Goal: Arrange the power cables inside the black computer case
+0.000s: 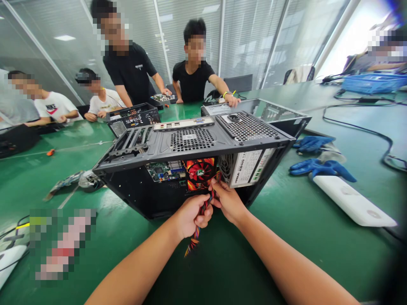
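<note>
both forearms reach forward from the lower edge, angled inward until the hands nearly meet in front of the computer case. the left hand (pixel 192 214) is curled round a bundle of wires (pixel 195 240), its thumb laid along the top; the loose ends hang below the fist, twisted, in red, black, orange and yellow. the right hand (pixel 229 200), fingers bent, pinches the same bundle higher up, just below the power box (pixel 251 169).

the computer case (pixel 187 186) stands on the glossy green worktop (pixel 127 231), open side toward the person, its panel of ports and round-holed vents facing up. inside the black metal shell are a circuit board (pixel 163 172), a red and black fan (pixel 200 171) and the silver power box with a white label.

to the right lie blue-and-grey cloth gloves (pixel 321 168) and a smooth white block (pixel 352 201) with rounded edges. farther off, a co-worker's hand (pixel 233 101) rests on a metal panel, a second case (pixel 135 115) stands at left, and a blue plastic basket (pixel 370 84) sits at right, its contents unclear.
</note>
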Demonstrator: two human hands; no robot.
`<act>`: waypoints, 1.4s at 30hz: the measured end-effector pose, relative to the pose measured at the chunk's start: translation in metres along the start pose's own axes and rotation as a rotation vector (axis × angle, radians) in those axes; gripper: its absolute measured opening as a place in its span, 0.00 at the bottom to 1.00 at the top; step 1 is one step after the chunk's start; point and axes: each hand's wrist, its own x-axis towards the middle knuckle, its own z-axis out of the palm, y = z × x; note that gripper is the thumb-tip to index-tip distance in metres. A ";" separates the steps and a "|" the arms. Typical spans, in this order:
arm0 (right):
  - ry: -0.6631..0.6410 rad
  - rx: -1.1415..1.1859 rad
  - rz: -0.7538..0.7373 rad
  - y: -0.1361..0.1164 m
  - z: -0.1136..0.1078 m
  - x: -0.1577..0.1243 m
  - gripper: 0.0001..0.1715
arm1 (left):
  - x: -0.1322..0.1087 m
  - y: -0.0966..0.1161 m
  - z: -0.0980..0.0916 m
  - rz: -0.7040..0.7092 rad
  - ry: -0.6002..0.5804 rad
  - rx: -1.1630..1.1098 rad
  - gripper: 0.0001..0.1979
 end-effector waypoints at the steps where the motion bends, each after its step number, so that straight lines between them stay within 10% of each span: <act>1: 0.001 0.004 -0.003 0.000 0.000 0.000 0.25 | 0.000 0.001 0.000 -0.009 -0.004 -0.015 0.15; 17: 0.014 -0.028 0.050 0.004 0.000 0.001 0.26 | 0.005 -0.013 0.008 0.317 0.388 0.876 0.12; 30: 0.019 -0.023 0.005 0.002 0.000 0.000 0.25 | -0.001 0.000 -0.001 -0.026 -0.041 -0.035 0.15; 42: 0.006 -0.058 0.026 0.009 -0.003 0.003 0.26 | 0.005 -0.012 0.006 0.266 0.302 0.650 0.13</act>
